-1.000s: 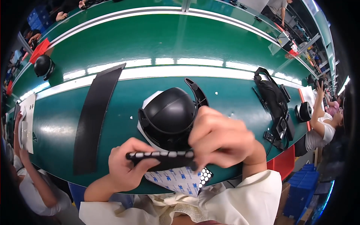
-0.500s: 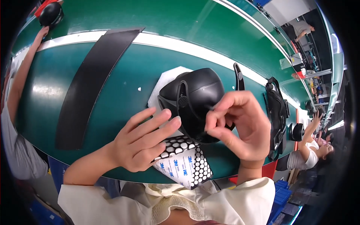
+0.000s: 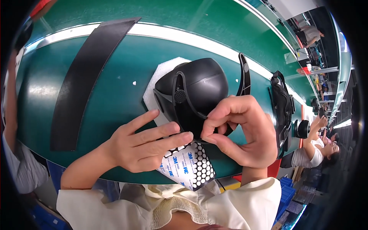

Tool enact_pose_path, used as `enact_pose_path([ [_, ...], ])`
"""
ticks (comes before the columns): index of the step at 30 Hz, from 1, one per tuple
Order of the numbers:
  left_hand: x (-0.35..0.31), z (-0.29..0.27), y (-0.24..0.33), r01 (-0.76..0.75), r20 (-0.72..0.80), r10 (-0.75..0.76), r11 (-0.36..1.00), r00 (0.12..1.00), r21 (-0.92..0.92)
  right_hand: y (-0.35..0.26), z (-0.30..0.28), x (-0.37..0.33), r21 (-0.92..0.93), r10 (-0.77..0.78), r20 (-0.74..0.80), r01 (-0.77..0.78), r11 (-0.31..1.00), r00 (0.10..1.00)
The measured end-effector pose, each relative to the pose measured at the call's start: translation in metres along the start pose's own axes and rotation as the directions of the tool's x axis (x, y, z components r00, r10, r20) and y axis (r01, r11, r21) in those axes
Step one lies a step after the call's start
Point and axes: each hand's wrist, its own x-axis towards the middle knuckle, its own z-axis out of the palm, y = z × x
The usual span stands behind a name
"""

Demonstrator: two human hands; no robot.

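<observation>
Lower edge of the black helmet (image 3: pixel 195 92) behind both hands (right hand (image 3: pixel 241 132) foremost), dotted adhesive sheet (image 3: pixel 191 166) partly covered.

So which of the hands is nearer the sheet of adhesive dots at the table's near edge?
Left. The left hand lies flat over the dot sheet, its fingers covering the sheet's upper end. The right hand is just above it, pinching at the lower edge of the black helmet.

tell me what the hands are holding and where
The right hand pinches the near rim of the black helmet; the left hand lies flat, fingertips on the dotted adhesive sheet.
</observation>
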Motion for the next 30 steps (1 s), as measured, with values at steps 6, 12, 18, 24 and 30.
enact_pose_path([
  [6, -0.003, 0.002, -0.002, -0.006, -0.016, 0.007, 0.999, 1.0, 0.038, 0.008, 0.008, 0.001, -0.187, -0.251, -0.094, 0.231, 0.955, 0.963],
  [12, -0.001, 0.001, -0.003, -0.016, -0.006, 0.017, 0.999, 1.0, 0.04, -0.006, 0.013, -0.017, -0.639, -0.369, -0.005, 0.281, 0.716, 0.929],
  [18, -0.002, 0.002, -0.003, -0.013, -0.006, 0.013, 0.998, 1.0, 0.057, 0.013, 0.002, -0.023, -0.645, -0.478, 0.071, 0.405, 0.647, 0.876],
  [24, -0.002, 0.005, -0.001, 0.005, -0.024, -0.004, 0.999, 1.0, 0.04, 0.044, -0.004, -0.015, -0.521, -0.59, 0.121, 0.557, 0.647, 0.798],
  [30, -0.004, 0.005, -0.003, -0.001, -0.02, 0.001, 1.0, 1.0, 0.007, 0.045, 0.002, -0.016, -0.664, -0.726, 0.158, 0.616, 0.424, 0.67],
])
